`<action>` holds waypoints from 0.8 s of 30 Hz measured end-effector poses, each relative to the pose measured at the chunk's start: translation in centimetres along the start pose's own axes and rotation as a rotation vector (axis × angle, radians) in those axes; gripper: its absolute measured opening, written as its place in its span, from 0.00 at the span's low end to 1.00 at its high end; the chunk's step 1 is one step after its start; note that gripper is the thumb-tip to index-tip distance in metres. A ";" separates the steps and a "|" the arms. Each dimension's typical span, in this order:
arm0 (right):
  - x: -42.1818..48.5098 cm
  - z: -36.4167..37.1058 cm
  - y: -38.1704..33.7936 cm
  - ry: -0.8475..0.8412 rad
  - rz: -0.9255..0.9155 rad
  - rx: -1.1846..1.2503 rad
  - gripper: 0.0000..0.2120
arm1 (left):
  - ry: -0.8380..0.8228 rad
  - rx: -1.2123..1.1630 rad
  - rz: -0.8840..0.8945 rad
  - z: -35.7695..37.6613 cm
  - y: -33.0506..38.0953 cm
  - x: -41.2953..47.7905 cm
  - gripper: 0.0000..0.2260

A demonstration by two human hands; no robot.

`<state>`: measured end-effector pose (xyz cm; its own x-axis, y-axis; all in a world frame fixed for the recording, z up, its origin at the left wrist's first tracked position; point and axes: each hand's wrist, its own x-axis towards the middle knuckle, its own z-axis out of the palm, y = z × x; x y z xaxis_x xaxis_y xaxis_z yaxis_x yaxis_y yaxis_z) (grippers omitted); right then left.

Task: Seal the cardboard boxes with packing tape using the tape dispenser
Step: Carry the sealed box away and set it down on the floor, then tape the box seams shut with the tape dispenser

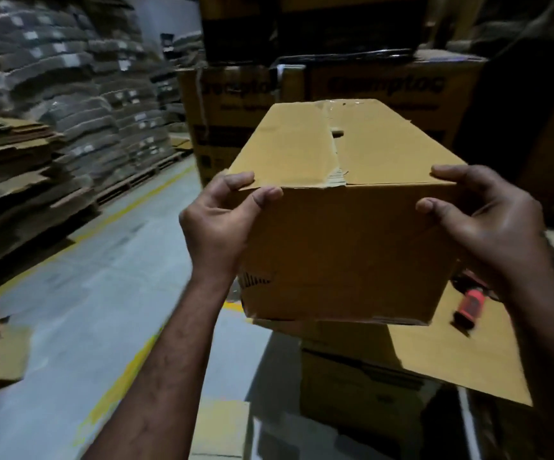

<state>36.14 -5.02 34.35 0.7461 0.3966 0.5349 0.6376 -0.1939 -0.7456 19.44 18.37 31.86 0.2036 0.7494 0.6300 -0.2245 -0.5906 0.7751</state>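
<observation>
Box (pixel 345 247) gripped at near top corners by left hand (pixel 222 214) and right hand (pixel 488 220), fingers (pixel 236 179) curled over the edge, over a lower carton (pixel 352 376). Slip judged possible: only edges are pinched. Dispenser (pixel 468 308) left lying at right. Top seam taped, tape (pixel 332 154) wrinkled, small gap seen

Stacked cartons (pixel 236 107) wall off the front beyond my box (pixel 335 247). Open floor (pixel 86 293) lies left; the tape dispenser (pixel 468 308) sits lower right.
</observation>
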 end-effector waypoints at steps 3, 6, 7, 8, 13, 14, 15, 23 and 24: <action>-0.2 -2.8 3.5 0.074 0.010 -0.047 0.21 | -0.067 -0.047 -0.009 4.6 -1.1 -1.6 0.13; -0.5 -4.3 6.8 0.113 0.003 -0.072 0.20 | -0.117 -0.082 -0.018 7.8 -2.3 -3.2 0.15; -0.6 -4.5 7.7 0.118 -0.003 -0.087 0.20 | -0.138 -0.085 -0.019 8.6 -2.8 -3.7 0.15; -0.7 -4.6 8.7 0.122 -0.009 -0.101 0.20 | -0.159 -0.089 -0.021 9.3 -3.3 -4.1 0.14; -2.0 -3.9 14.4 0.084 0.012 -0.156 0.21 | -0.234 -0.061 -0.034 11.5 -6.3 -6.4 0.16; -2.3 -3.8 15.3 0.073 0.042 -0.160 0.21 | -0.256 -0.041 -0.049 11.8 -6.8 -6.9 0.16; -2.7 -3.6 16.1 0.062 0.071 -0.160 0.21 | -0.290 -0.015 -0.064 11.9 -7.2 -7.3 0.18; -2.3 -3.8 18.4 0.113 0.152 -0.114 0.13 | -0.882 0.537 -0.032 12.8 -7.2 -4.0 0.23; -2.0 -3.9 18.1 0.100 0.168 -0.107 0.12 | -0.989 0.674 0.051 13.7 -6.3 -3.5 0.23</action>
<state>46.95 -12.82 21.35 0.8555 0.2605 0.4475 0.5155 -0.3461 -0.7839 33.18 15.35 25.45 0.9198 0.3401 0.1956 0.2308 -0.8723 0.4311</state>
